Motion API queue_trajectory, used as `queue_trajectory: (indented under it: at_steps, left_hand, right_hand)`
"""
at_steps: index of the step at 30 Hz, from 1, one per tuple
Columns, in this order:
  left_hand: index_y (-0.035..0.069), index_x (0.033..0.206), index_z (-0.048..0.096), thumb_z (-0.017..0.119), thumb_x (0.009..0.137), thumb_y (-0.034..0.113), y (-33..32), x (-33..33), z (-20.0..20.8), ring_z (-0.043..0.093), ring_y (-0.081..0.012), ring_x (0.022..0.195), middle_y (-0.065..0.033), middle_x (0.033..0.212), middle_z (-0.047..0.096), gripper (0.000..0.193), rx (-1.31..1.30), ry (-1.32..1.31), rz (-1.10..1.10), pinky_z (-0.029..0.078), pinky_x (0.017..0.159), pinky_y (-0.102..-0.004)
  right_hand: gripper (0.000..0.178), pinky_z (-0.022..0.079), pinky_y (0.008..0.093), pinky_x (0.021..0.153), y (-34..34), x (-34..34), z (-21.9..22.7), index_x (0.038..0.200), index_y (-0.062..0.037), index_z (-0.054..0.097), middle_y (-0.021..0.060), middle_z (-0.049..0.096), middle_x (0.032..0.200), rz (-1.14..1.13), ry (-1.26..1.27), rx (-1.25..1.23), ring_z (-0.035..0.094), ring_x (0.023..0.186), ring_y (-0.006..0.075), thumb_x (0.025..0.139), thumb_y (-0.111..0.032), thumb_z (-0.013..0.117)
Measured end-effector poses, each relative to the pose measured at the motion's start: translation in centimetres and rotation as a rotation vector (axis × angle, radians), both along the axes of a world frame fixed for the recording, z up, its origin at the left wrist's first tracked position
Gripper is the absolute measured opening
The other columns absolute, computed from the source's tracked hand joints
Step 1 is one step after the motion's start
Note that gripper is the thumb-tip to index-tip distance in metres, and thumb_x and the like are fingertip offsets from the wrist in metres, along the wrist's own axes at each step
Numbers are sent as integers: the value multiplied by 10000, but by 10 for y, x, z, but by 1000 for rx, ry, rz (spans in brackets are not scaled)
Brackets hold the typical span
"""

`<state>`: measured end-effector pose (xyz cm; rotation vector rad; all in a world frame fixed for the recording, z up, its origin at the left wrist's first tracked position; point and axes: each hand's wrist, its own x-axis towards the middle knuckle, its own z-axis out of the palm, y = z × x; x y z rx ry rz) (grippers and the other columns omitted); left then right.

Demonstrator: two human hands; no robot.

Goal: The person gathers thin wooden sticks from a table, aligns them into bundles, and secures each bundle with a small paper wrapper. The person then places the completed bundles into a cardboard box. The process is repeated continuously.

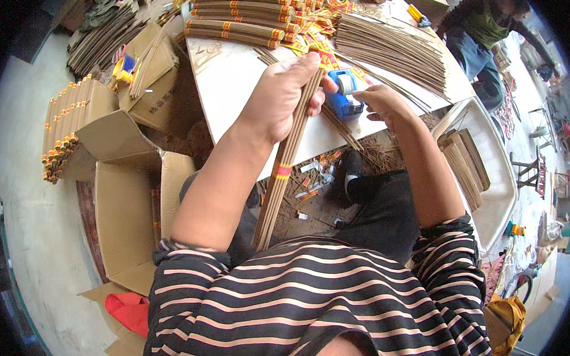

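Slender brown sticks (286, 153) fill the left grip (279, 96); the right grip (387, 105), by a boxy blue dispenser (347, 105), is unclear.

We see a pale grey, smooth floor (33, 223) spreading along the left, faintly marked with darker stains. Before us stands a broad desk with a flat white top (225, 84) and angled edges. Beneath it, the ground looks brown and littered. Off to our right, a dark, low stand with splayed legs (531, 173) rests in bright, whitish light
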<state>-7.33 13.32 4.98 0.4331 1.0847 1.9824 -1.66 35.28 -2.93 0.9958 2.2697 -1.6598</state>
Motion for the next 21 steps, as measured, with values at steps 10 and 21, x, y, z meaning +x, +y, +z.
queue_trajectory:
  at_steps: [10, 21]
  left_hand:
    - [64, 964, 521, 478, 929, 272, 92, -80, -88, 513, -104, 509, -125, 865, 620, 215, -233, -143, -77, 416, 414, -214]
    - [38, 952, 541, 500, 919, 250, 98, -77, -98, 527, -103, 478, -118, 831, 631, 218, -258, -66, -45, 406, 387, -213]
  right_hand:
    - [178, 499, 352, 734, -1, -2, -5, 879, -57, 587, 30, 572, 816, 12, -13, -220, 545, 772, 146, 792, -192, 664]
    - [196, 434, 233, 724, -6, 30, -11, 909, -6, 578, 42, 589, 808, -180, 349, -539, 545, 757, 113, 772, -105, 677]
